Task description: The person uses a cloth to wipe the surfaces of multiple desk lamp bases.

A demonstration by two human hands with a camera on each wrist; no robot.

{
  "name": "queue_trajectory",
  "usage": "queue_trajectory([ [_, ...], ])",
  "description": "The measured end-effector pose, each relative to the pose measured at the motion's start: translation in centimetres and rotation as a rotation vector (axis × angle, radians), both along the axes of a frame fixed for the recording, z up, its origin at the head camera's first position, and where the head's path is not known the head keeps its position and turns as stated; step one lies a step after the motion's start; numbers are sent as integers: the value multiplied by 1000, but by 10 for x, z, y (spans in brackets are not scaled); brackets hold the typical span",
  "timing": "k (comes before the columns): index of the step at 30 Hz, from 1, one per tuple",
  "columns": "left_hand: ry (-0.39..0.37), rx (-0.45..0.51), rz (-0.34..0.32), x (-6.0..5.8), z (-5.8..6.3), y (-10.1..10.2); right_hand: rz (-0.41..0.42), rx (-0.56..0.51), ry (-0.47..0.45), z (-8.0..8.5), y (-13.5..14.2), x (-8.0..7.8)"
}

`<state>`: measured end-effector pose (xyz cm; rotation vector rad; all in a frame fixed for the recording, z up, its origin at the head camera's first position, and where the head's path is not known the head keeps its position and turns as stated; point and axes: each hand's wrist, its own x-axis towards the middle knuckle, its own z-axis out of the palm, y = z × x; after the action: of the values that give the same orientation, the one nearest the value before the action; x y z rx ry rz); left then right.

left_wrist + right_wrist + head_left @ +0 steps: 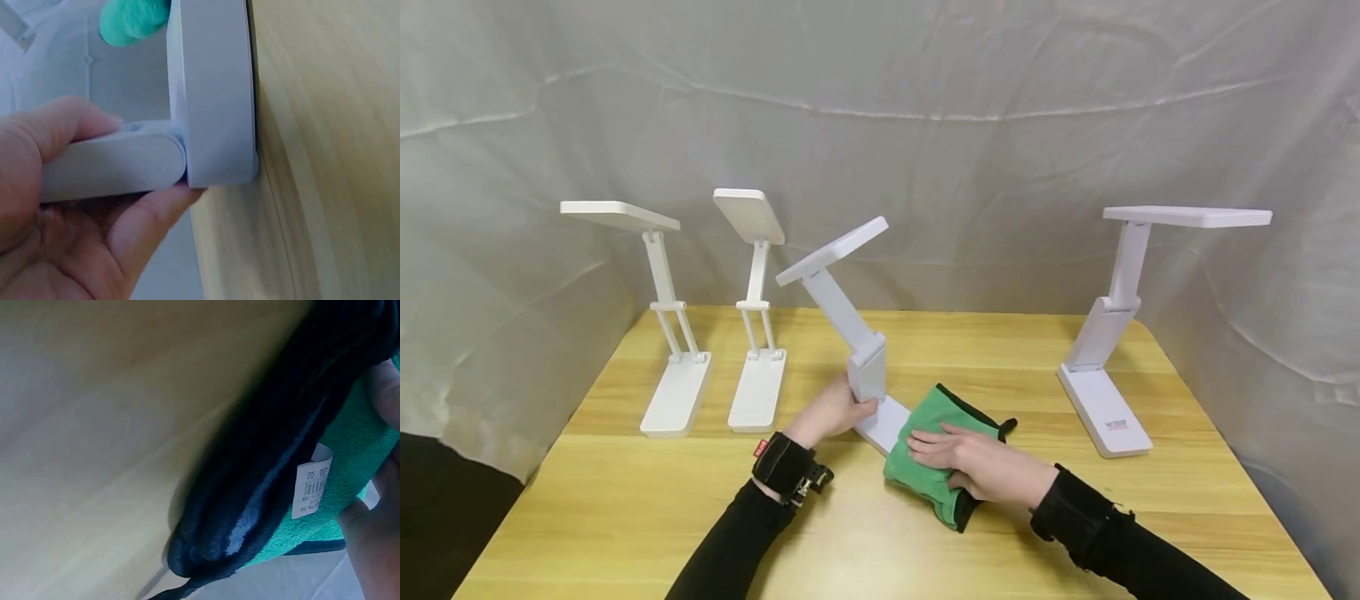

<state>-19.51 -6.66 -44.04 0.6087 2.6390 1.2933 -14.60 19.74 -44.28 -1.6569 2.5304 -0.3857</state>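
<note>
In the middle of the table stands a white folding desk lamp (867, 367), its head tilted and its base pointing toward the front right. My left hand (832, 412) grips the lower arm of this lamp just above the base; in the left wrist view the fingers and thumb (153, 215) wrap the arm at its hinge. A folded green cloth (936, 454) with black edging covers the front end of the base. My right hand (966, 462) lies on top, pressing the cloth with fairly straight fingers. In the right wrist view a white label (312, 487) hangs from the cloth.
Two more white desk lamps stand unfolded at the left, an outer lamp (676, 396) and an inner lamp (758, 392). Another lamp (1105, 412) stands at the right with lettering on its base. A pale grey curtain (925, 150) hangs behind the wooden table (595, 517).
</note>
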Motion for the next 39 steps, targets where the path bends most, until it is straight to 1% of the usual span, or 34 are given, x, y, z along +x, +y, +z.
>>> queue_trajectory([
  [3,16,-21,-10,-2,4,-2,14,-37,6,-1,-6,6],
  [6,21,-54,-15,-3,6,-4,37,-47,27,-2,-14,15],
  [10,37,-75,-34,-4,8,-4,64,-47,25,1,-25,25],
  [13,58,-92,-53,-6,10,-3,47,-78,-12,5,-27,27],
  [15,67,-118,-48,-9,13,-4,9,-113,-70,9,-25,28],
  [17,57,-138,-26,-14,17,-8,-43,-161,-142,12,-20,28],
  [20,37,-181,35,-24,23,-18,-119,-231,-245,12,-10,27],
  [22,26,-198,63,-33,26,-27,-157,-264,-281,9,-4,27],
  [24,26,-213,77,-43,27,-36,-179,-286,-304,5,0,27],
  [28,46,-206,85,-61,24,-50,-208,-320,-303,-1,7,26],
  [31,67,-199,105,-72,20,-52,-226,-341,-293,-3,11,24],
  [36,85,-177,151,-81,18,-48,-269,-349,-273,-4,18,23],
  [39,105,-156,172,-85,13,-45,-287,-358,-265,-4,21,22],
])
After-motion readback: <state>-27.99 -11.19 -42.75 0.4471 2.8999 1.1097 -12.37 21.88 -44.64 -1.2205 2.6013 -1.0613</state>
